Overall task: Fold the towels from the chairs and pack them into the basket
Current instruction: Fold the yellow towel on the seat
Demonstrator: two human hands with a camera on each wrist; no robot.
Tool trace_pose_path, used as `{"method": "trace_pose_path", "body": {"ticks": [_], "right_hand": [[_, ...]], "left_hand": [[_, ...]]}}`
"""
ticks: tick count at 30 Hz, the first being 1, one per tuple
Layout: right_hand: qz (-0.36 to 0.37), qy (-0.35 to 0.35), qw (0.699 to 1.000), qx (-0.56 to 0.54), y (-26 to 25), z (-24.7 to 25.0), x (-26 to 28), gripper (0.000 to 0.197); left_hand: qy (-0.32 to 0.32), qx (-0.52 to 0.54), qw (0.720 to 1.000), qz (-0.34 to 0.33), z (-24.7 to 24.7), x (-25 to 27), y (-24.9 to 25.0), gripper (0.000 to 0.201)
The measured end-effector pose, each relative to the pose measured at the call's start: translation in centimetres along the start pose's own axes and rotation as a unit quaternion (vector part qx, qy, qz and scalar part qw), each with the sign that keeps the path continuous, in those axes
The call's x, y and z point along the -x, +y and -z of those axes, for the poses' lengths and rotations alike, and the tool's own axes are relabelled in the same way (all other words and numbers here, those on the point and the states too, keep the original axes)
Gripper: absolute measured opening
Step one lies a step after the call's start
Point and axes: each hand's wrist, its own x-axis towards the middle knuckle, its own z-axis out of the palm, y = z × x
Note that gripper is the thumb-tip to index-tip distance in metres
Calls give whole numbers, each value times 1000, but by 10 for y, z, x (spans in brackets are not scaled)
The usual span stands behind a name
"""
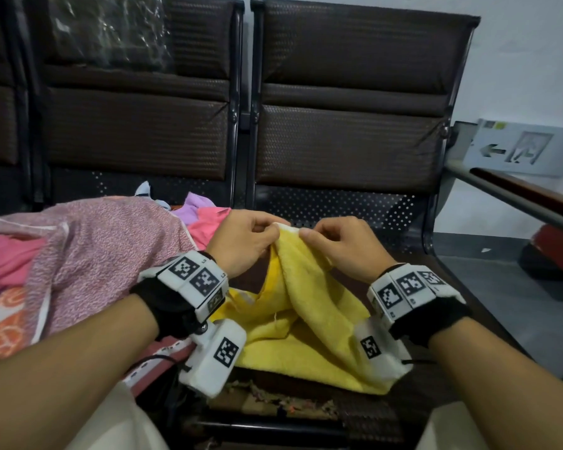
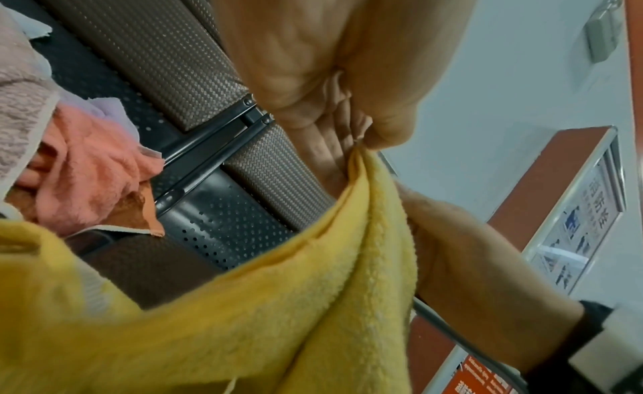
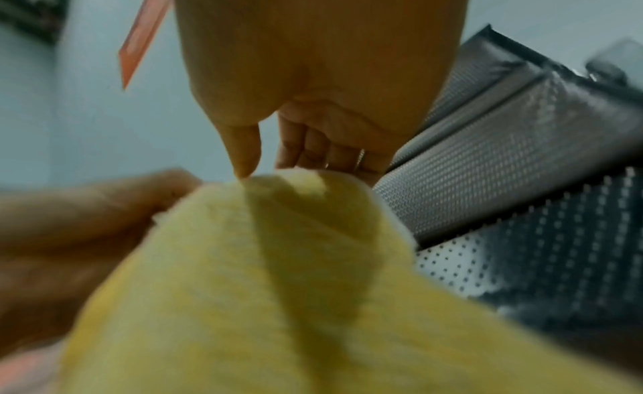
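Note:
A yellow towel point(image 1: 309, 323) lies bunched on the brown seat of the right chair point(image 1: 348, 138), its top edge lifted. My left hand point(image 1: 244, 245) pinches that edge between thumb and fingers. Right beside it, my right hand point(image 1: 335, 245) pinches the same edge, almost touching the left. In the left wrist view the yellow towel point(image 2: 278, 303) hangs from the left hand point(image 2: 351, 141), with the right hand point(image 2: 462, 257) behind the cloth. The blurred right wrist view has the right hand point(image 3: 275, 163) at the fold of the yellow towel point(image 3: 278, 276). No basket is in view.
A heap of towels fills the left chair: a speckled pink towel point(image 1: 104, 254), a bright pink one point(image 1: 208, 222), a lilac one point(image 1: 195, 203) and an orange patterned one point(image 1: 4, 332). A metal and wood rail point(image 1: 517, 196) runs at the right, over grey floor point(image 1: 501, 287).

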Motion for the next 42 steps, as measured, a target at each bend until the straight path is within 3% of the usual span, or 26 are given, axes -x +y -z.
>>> {"method": "trace_pose_path", "body": {"ticks": [3, 5, 8, 11, 13, 15, 20, 23, 27, 30, 34, 36, 42], "right_hand": [[-15, -44, 988, 151, 8, 8, 4, 56], [-22, -64, 981, 184, 11, 14, 7, 57], [7, -46, 976, 211, 10, 22, 7, 36], [22, -57, 979, 197, 3, 28, 10, 36], [27, -71, 976, 202, -4, 27, 11, 23], [31, -65, 972, 225, -9, 25, 13, 14], [28, -37, 974, 224, -12, 28, 20, 11], [-14, -43, 985, 169, -20, 33, 28, 8], [-33, 37, 989, 136, -43, 48, 31, 12], [-17, 109, 988, 105, -72, 71, 24, 10], [29, 213, 977, 8, -107, 102, 8, 15], [28, 220, 975, -8, -113, 110, -3, 11], [-54, 232, 970, 40, -95, 119, -43, 6]], "left_hand": [[33, -21, 999, -5, 9, 0, 2, 23], [48, -32, 998, -2, 14, 1, 4, 23], [56, -56, 997, -2, 17, 5, 7, 21], [93, -67, 993, 0, 21, 7, 9, 16], [97, -73, 993, 0, 19, 8, 9, 16], [91, -79, 993, 1, 15, 9, 7, 21], [50, -145, 988, -20, 28, 16, 10, 18], [17, -253, 966, -56, 37, 26, 18, 39], [54, -286, 953, -83, 43, 31, 43, 28], [98, -263, 954, -110, 55, 28, 72, 15], [152, -195, 961, -126, 74, 16, 106, 14], [170, -184, 959, -132, 79, 5, 114, 14], [129, -227, 962, -83, 66, -52, 116, 17]]}}
